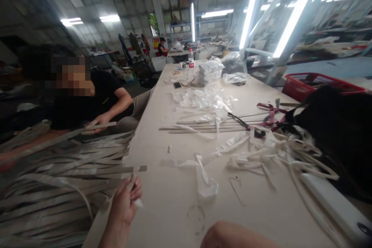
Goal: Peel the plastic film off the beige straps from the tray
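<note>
My left hand point(125, 200) is closed at the near left edge of the long pale table point(162, 201), pinching a short whitish strip point(134, 181) that sticks out above and below the fingers. Just left of it lies a big heap of long flat grey strips point(58, 186), one of which reaches onto the table by my hand. A rounded part of my right hand point(232, 237) or arm shows at the bottom edge, with its fingers hidden. Crumpled clear plastic wrappers point(205, 180) lie in front of me.
A co-worker in a black shirt sits at the left, a hand point(97, 124) on a long strip. Thin rods point(200, 128), a black tool point(245, 124), white cords point(293, 155) and dark cloth point(337, 131) lie mid-table and right. A red basket point(296, 91) and a bottle point(191, 58) stand further back.
</note>
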`<action>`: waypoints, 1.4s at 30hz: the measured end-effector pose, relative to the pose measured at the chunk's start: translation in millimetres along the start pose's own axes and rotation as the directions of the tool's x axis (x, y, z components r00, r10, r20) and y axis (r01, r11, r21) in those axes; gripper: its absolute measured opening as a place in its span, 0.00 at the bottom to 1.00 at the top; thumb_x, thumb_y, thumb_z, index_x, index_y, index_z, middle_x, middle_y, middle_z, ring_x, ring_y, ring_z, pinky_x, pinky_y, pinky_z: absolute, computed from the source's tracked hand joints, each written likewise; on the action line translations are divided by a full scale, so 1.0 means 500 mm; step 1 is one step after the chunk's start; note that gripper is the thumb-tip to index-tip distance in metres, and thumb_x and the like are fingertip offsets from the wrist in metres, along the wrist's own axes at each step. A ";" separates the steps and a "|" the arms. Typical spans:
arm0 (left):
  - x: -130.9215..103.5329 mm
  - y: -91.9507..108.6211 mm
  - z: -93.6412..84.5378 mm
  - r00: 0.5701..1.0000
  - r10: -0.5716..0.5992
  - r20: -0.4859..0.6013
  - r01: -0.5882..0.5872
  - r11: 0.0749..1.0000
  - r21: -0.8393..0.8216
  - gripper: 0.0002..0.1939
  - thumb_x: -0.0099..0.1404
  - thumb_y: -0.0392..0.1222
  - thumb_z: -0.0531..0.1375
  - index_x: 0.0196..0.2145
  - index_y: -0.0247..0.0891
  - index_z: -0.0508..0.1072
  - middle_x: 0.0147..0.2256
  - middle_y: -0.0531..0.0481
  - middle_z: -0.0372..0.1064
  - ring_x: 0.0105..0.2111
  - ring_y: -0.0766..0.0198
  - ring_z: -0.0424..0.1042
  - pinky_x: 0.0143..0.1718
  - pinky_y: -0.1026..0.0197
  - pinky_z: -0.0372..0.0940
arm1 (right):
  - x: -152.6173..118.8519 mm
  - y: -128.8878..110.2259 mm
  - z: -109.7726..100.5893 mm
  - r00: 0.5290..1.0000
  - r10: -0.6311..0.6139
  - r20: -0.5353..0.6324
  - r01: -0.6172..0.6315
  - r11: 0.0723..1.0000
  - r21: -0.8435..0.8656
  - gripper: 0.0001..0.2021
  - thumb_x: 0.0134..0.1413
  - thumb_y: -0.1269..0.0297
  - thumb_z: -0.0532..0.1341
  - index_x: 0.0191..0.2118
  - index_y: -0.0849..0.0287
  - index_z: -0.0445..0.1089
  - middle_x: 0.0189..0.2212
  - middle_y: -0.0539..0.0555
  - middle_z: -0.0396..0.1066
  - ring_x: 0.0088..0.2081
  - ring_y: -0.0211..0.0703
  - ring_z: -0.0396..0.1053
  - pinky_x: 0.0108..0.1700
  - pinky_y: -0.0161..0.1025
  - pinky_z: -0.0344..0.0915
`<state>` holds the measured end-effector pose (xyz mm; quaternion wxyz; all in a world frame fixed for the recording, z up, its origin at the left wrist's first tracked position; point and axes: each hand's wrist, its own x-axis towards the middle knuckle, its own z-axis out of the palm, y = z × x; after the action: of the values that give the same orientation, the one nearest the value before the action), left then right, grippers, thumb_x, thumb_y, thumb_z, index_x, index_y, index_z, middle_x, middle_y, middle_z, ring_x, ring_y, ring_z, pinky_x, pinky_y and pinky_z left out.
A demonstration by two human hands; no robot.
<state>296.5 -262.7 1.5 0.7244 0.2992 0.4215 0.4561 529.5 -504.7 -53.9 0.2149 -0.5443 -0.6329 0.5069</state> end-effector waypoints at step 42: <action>-0.141 0.017 0.066 0.866 0.163 0.472 -0.475 0.562 0.678 0.18 0.67 0.55 0.56 0.30 0.37 0.71 0.19 0.56 0.59 0.21 0.69 0.58 0.25 0.65 0.53 | 0.072 -0.185 -0.230 0.857 -0.338 -0.389 0.211 0.919 -0.334 0.13 0.65 0.57 0.54 0.35 0.57 0.71 0.23 0.51 0.69 0.23 0.35 0.64 0.25 0.32 0.59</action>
<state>306.3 -325.5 47.8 0.4900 0.7308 0.3746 0.2926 569.5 -415.3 62.5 0.3437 -0.5722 -0.7047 0.2404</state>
